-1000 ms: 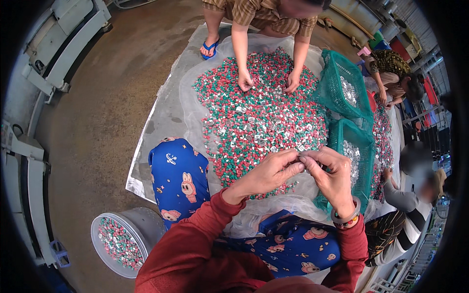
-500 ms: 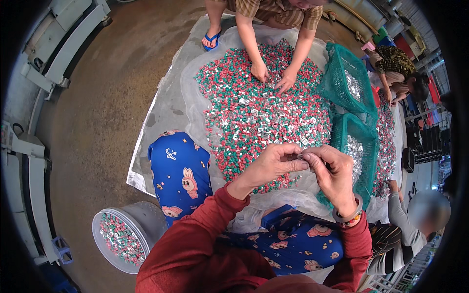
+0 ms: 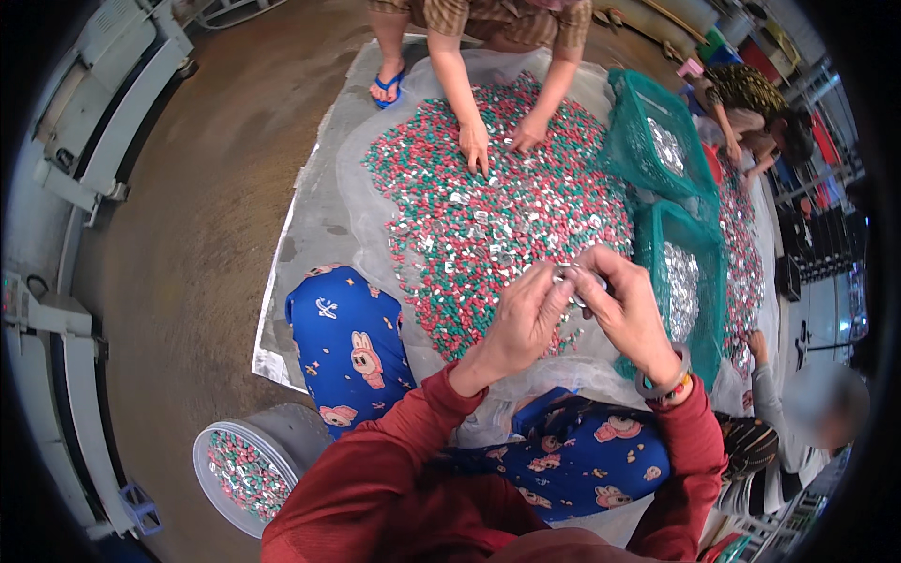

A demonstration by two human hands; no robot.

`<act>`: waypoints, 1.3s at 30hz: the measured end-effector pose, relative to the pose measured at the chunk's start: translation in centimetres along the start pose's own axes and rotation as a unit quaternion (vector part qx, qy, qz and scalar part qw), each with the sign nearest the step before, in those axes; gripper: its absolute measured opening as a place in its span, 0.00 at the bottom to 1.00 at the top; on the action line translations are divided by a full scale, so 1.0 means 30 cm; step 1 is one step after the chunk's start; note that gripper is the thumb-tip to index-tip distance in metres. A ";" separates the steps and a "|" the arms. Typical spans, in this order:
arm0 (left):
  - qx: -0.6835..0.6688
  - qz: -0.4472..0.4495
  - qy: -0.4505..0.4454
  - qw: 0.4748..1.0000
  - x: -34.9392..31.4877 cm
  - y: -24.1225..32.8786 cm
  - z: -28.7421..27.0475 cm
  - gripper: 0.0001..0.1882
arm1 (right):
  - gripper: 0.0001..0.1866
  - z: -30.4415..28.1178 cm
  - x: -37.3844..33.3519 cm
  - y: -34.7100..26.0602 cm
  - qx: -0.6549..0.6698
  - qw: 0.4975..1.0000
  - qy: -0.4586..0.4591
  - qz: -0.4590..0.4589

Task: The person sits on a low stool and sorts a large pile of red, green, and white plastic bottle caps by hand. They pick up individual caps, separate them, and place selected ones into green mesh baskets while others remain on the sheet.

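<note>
My left hand (image 3: 518,324) and my right hand (image 3: 624,310) meet above the near part of a wide spread of small red, green and white pieces (image 3: 441,272). Thumbs and fingers of both pinch a small shiny, silvery piece (image 3: 564,273), mostly covered by the fingertips. Similar clear or silvery flat pieces (image 3: 481,218) lie scattered over the coloured ones. Just right of my right hand stands a green mesh basket (image 3: 648,246) with many silvery pieces inside.
A second green basket (image 3: 617,122) stands farther back. Across the pile, a co-worker's hands (image 3: 476,145) touch the pieces. A translucent bucket (image 3: 203,460) of mixed pieces is at my lower left. Other people crouch at the right by another pile (image 3: 737,244).
My hands have shifted slightly left and down, and the fingers have turned, showing more of the shiny piece. The co-worker's hands have moved within the pile. The whole view has shifted slightly.
</note>
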State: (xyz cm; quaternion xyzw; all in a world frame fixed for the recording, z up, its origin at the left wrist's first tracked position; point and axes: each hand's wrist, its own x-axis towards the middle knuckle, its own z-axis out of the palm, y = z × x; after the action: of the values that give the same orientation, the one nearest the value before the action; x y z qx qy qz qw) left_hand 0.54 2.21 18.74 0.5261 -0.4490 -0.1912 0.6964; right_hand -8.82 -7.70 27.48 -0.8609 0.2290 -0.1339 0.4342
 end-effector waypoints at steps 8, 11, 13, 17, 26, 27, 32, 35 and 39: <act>-0.076 -0.102 -0.169 0.977 0.029 -0.010 -0.079 0.10 | 0.03 0.030 -0.030 -0.002 -0.124 0.985 0.024 -0.113; -0.219 -0.166 -0.189 0.943 0.027 -0.012 -0.076 0.12 | 0.03 0.016 -0.036 -0.013 -0.150 0.982 0.022 -0.110; -0.158 -0.135 -0.169 0.963 0.024 -0.013 -0.062 0.14 | 0.04 0.002 -0.031 -0.021 -0.135 0.986 0.034 -0.092; -0.044 -0.087 -0.106 0.990 0.022 -0.017 -0.045 0.15 | 0.04 -0.016 -0.026 -0.041 -0.119 0.991 0.047 -0.032; -0.115 -0.096 -0.070 0.986 0.014 -0.004 -0.033 0.18 | 0.09 0.020 -0.021 -0.020 -0.103 0.988 0.062 -0.098; -0.098 -0.098 -0.059 0.989 0.011 0.002 -0.028 0.18 | 0.09 0.023 -0.022 -0.018 -0.089 0.988 0.065 -0.111; -0.108 -0.124 -0.019 0.986 -0.006 0.028 -0.029 0.18 | 0.09 0.038 -0.020 -0.018 -0.003 0.996 0.066 -0.061; -0.158 -0.130 -0.049 0.978 0.018 0.002 -0.038 0.18 | 0.09 0.036 -0.012 -0.002 0.018 0.996 0.072 -0.046; -0.103 -0.152 -0.081 0.980 0.018 -0.021 -0.041 0.16 | 0.09 0.039 -0.010 0.033 -0.014 0.996 0.065 -0.050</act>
State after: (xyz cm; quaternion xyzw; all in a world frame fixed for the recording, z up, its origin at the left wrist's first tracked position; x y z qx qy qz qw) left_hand 1.95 2.26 18.35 0.4967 -0.3963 -0.3819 0.6710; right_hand -8.85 -7.25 25.99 -0.8667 0.2151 -0.2085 0.3990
